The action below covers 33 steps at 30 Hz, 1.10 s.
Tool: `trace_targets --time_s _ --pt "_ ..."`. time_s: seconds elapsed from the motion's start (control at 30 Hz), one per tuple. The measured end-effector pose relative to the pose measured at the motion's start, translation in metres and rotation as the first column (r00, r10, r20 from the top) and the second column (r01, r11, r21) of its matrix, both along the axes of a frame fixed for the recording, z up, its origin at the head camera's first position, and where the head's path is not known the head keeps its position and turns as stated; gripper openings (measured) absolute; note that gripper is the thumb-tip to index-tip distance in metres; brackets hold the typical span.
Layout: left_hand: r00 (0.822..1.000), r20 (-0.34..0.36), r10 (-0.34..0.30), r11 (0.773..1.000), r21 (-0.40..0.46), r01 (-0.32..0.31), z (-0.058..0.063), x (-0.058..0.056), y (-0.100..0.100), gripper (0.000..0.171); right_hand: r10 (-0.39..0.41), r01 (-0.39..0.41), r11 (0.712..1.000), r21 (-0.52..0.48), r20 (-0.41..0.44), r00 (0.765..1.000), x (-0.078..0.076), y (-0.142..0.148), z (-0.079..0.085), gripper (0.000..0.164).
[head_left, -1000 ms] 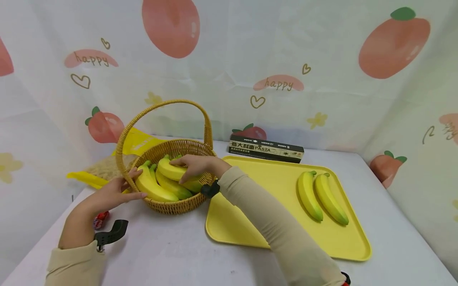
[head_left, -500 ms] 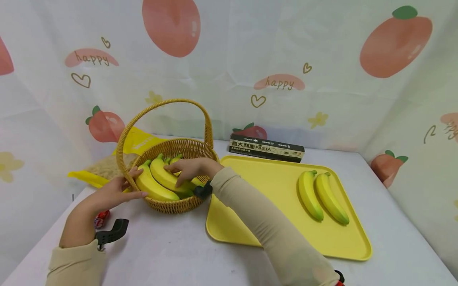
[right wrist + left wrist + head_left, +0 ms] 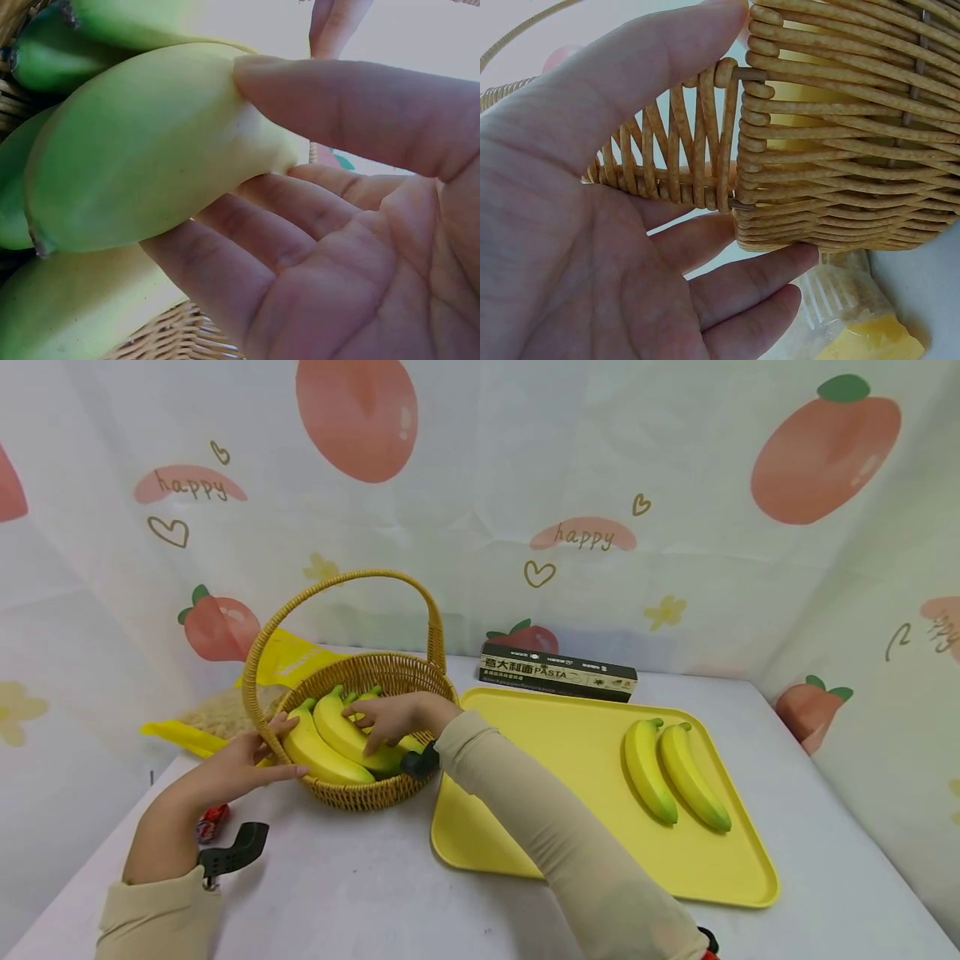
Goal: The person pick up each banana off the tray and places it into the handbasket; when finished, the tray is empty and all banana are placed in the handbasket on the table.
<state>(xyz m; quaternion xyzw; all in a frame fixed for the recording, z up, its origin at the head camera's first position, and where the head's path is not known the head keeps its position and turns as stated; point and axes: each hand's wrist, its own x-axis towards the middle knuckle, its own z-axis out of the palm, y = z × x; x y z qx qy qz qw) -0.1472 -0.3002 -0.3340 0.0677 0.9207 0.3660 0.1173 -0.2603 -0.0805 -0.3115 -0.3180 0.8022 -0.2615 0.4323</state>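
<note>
At the left stands a wicker basket (image 3: 360, 798) with a tall hoop handle, holding several yellow bananas with greenish ends. My left hand (image 3: 228, 770) grips its left side where the handle meets the rim; in the left wrist view the thumb lies across one side of the weave (image 3: 855, 142) and fingers reach behind. Inside the basket, my right hand (image 3: 397, 720) holds a banana (image 3: 335, 725) on top of the others. The right wrist view has the thumb on one side of this banana (image 3: 142, 150) and fingers along the other. Another banana (image 3: 318, 752) lies to its left.
A yellow tray (image 3: 502, 835) right of the basket bears two bananas (image 3: 649, 772), side by side. Behind it stands a black pasta box (image 3: 557, 672). A yellow-and-clear bag (image 3: 225, 714) lies behind the basket's left side, and a small red wrapped item (image 3: 212, 822) near my left wrist.
My right hand has shifted slightly left and turned the held banana, so it lies alongside the leftmost banana instead of across the pile. The left hand has kept its place on the basket.
</note>
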Motion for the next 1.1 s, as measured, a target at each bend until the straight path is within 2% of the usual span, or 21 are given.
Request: trace_targets --time_s 0.27,0.47,0.63,0.77,0.93,1.1 --pt "1.0 -0.008 -0.004 1.0 0.003 0.004 -0.001 0.0 -0.001 0.086 0.012 -0.013 1.0 -0.028 -0.034 0.999 0.002 0.002 -0.001 0.07" --pt "1.0 0.001 0.002 1.0 0.024 -0.002 -0.001 0.0 0.0 0.086 0.056 -0.069 0.992 -0.101 -0.127 0.99 0.003 0.013 0.001 0.066" --pt "1.0 -0.003 -0.003 1.0 0.026 0.003 -0.003 0.0 0.0 0.086 0.054 -0.086 0.984 -0.156 -0.202 0.978 0.009 0.034 0.007 0.067" --pt "1.0 -0.007 -0.006 1.0 0.018 0.006 -0.003 -0.001 -0.001 0.086 0.0 -0.047 0.968 -0.247 -0.186 0.983 0.016 0.056 0.011 0.072" --pt "1.0 -0.009 -0.008 1.0 0.008 0.008 -0.003 -0.001 -0.002 0.086 -0.074 0.024 0.929 -0.37 -0.123 0.99 0.023 0.087 0.006 0.075" --pt "1.0 -0.004 -0.01 1.0 0.004 0.01 -0.002 -0.002 0.0 0.086 -0.134 0.07 0.909 -0.411 -0.129 0.983 0.028 0.118 -0.003 0.077"
